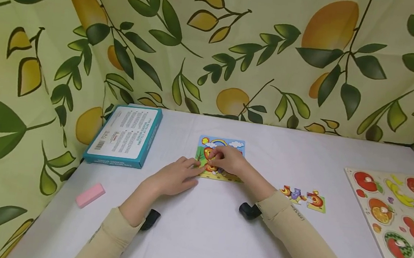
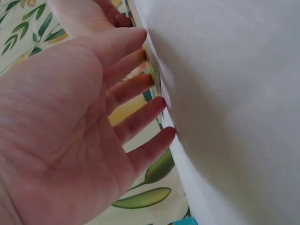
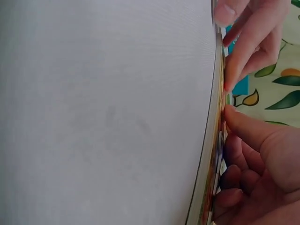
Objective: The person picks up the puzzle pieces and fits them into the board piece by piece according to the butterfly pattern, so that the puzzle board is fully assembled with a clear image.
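A small jigsaw puzzle (image 1: pixel 236 143), showing a sun, a rainbow, clouds and an orange cartoon animal, lies flat on the white table. My right hand (image 1: pixel 228 159) is over its middle, thumb and forefinger bent toward each other at a puzzle piece (image 1: pixel 209 151). In the right wrist view the right thumb (image 3: pixel 248 126) meets the puzzle surface while the other fingers curl beneath. The left hand (image 1: pixel 176 176) rests at the puzzle's lower left, its fingers (image 2: pixel 140 115) nearly straight and spread. Two joined loose pieces (image 1: pixel 315 200) lie to the right, partly behind the right sleeve.
A teal and white box (image 1: pixel 123 136) lies at the back left, with a pink block (image 1: pixel 90 195) in front of it. Along the right side is a fruit knob puzzle board (image 1: pixel 392 218). Leaf-patterned cloth (image 1: pixel 200 51) stands behind and left of the table.
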Demonstrator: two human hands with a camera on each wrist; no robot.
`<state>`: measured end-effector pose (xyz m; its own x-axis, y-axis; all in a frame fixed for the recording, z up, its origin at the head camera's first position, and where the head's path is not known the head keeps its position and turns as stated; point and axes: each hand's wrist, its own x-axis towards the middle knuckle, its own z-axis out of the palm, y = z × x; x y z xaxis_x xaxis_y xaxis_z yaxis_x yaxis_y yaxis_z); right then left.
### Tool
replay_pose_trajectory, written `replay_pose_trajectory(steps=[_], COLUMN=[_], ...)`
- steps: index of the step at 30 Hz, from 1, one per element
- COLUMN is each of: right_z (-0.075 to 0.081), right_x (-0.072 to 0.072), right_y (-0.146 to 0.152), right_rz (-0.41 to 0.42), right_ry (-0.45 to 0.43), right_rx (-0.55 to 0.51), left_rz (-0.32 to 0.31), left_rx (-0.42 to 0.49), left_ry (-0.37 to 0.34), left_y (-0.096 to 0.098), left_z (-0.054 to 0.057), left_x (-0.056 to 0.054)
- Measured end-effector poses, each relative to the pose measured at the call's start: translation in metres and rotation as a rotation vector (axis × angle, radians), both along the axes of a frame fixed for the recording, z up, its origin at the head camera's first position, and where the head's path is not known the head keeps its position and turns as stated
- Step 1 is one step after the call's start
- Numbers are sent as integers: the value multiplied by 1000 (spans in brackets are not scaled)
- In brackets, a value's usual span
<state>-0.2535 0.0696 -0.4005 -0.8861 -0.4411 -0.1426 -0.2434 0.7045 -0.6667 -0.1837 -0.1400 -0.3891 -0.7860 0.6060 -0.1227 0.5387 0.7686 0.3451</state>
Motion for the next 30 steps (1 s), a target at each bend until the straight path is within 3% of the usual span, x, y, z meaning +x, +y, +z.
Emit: replay_pose_trajectory(steps=[6,12,17,20,23,26,30], right_z=[0,-1,0,4,10,19,28], right_x=[2,6,10,15,24,37,62], right_y=[3,6,11,19,38,70,126], right_rz=[57,159,229,200,101,-8,-86], right_ry=[-10,48,117,92,41,25,62], right_rx=[-34,-62,-68,-73,-102,-111,-7], left_rz=[-10,3,23,39,52,50,34], left_rx=[27,39,59,61,68,64,55], left_ry=[45,-42,-68,-80,-88,-77,-39], left_y=[8,12,12,12,11,12,12], left_z=[2,5,6,5,4,4,3], left_x=[-4,-4,-3,-3,-2,-2,-1])
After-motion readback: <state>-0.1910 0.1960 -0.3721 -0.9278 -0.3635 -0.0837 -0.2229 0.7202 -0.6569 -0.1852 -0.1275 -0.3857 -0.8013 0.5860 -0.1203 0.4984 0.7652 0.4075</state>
